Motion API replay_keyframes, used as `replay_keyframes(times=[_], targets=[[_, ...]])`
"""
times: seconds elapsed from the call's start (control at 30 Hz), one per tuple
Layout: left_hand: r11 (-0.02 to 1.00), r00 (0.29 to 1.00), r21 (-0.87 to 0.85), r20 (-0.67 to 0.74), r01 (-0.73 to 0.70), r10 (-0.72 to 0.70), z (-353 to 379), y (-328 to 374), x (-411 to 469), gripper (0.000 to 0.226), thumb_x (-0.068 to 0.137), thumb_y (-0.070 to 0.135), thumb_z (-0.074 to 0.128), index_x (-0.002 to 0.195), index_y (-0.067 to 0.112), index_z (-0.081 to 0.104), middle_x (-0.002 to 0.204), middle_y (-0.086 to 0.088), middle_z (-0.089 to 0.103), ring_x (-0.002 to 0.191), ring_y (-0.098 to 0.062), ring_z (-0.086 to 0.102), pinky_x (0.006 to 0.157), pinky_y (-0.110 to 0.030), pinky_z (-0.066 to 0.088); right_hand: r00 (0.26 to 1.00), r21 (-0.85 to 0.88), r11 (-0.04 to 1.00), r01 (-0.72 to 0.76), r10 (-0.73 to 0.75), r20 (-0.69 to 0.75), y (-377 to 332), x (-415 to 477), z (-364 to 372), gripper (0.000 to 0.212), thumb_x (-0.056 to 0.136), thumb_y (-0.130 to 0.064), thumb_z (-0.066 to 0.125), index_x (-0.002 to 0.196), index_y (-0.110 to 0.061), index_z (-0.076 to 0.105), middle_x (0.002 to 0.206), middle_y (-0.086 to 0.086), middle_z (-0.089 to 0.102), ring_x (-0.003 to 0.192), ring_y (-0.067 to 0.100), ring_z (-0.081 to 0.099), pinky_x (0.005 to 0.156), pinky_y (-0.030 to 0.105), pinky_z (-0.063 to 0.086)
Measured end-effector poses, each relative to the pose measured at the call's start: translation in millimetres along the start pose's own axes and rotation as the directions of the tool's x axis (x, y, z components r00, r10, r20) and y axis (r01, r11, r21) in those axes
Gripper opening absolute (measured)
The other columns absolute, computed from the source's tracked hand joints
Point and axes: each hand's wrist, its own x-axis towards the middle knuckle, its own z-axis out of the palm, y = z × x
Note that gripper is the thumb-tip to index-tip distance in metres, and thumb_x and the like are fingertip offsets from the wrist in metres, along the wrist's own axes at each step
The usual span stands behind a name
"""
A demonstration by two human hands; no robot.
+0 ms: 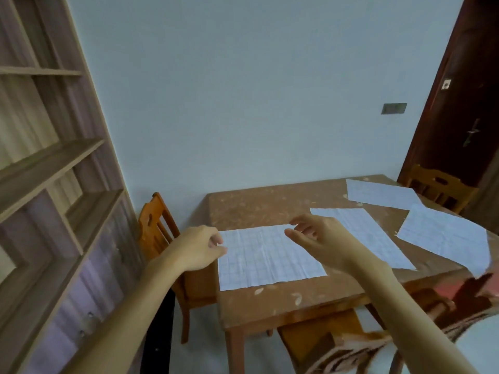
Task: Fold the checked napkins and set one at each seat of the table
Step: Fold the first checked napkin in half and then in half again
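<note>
Several pale checked napkins lie flat on the brown table. The nearest napkin is spread out at the table's left front. My left hand rests at its left edge, fingers curled against the cloth; a grip is not clear. My right hand hovers over its far right corner with fingers apart, holding nothing. A second napkin lies to the right, a third hangs over the right edge, and another napkin sits at the far right.
An orange wooden chair stands at the table's left side, another chair at the far right, and a chair seat is tucked under the near edge. Wooden shelves fill the left wall. A dark door is at the right.
</note>
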Motion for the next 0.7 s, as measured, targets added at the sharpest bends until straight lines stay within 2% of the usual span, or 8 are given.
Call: replay_keyframes(times=[0.1,0.2,0.3,0.47,0.7], targets=[[0.999,0.999,0.004,0.008,-0.05,0.05,-22.9,-18.1,55.5,0.029,0.093,0.044,0.06,0.117,0.028,0.062,0.115,0.005,0.066,0.094,-0.007,0.061,0.079,-0.023,0.052,0.999,-0.003,1.0,-0.016,0.015,-0.03,-8.6,50.8,10.5,0.039,0.093,-0.058,0.05,0.115,-0.029,0.063,0.099,-0.023,0.061,0.089,-0.008,0.059,0.083,0.02,0.053],[0.994,0.994,-0.011,-0.002,-0.105,0.105,-47.1,-30.5,104.1,0.029,0.094,0.044,0.059,0.118,0.027,0.062,0.109,0.007,0.064,0.089,-0.006,0.056,0.068,-0.017,0.043,0.997,0.007,1.0,-0.029,0.029,-0.073,-14.4,97.9,16.7,0.037,0.094,-0.056,0.051,0.114,-0.028,0.064,0.099,-0.021,0.064,0.09,-0.006,0.061,0.083,0.022,0.054],[0.989,0.99,-0.038,-0.029,-0.14,0.139,-54.7,-43.2,146.7,0.028,0.093,0.045,0.059,0.116,0.029,0.062,0.103,0.011,0.061,0.089,-0.006,0.056,0.074,-0.022,0.044,0.996,-0.008,0.999,-0.049,0.048,-0.077,-11.0,134.0,27.6,0.041,0.094,-0.057,0.05,0.117,-0.027,0.064,0.102,-0.018,0.066,0.092,-0.003,0.062,0.084,0.025,0.054],[0.981,0.982,-0.088,0.056,-0.173,0.178,-35.2,-58.6,203.4,0.025,0.092,0.043,0.061,0.113,0.029,0.064,0.097,0.013,0.058,0.093,-0.007,0.058,0.081,-0.025,0.048,0.99,-0.053,0.99,-0.133,0.131,-0.044,11.2,173.2,47.2,0.041,0.095,-0.053,0.049,0.121,-0.024,0.062,0.107,-0.012,0.067,0.093,-0.001,0.061,0.086,0.023,0.053],[0.98,0.972,-0.091,0.139,-0.177,0.188,22.6,-59.8,283.9,0.026,0.09,0.044,0.059,0.111,0.03,0.065,0.101,0.012,0.067,0.096,-0.01,0.064,0.087,-0.033,0.052,0.971,-0.056,0.969,-0.24,0.241,-0.001,82.3,214.4,83.6,0.039,0.095,-0.055,0.048,0.12,-0.028,0.061,0.102,-0.018,0.063,0.089,-0.003,0.06,0.084,0.022,0.053]])
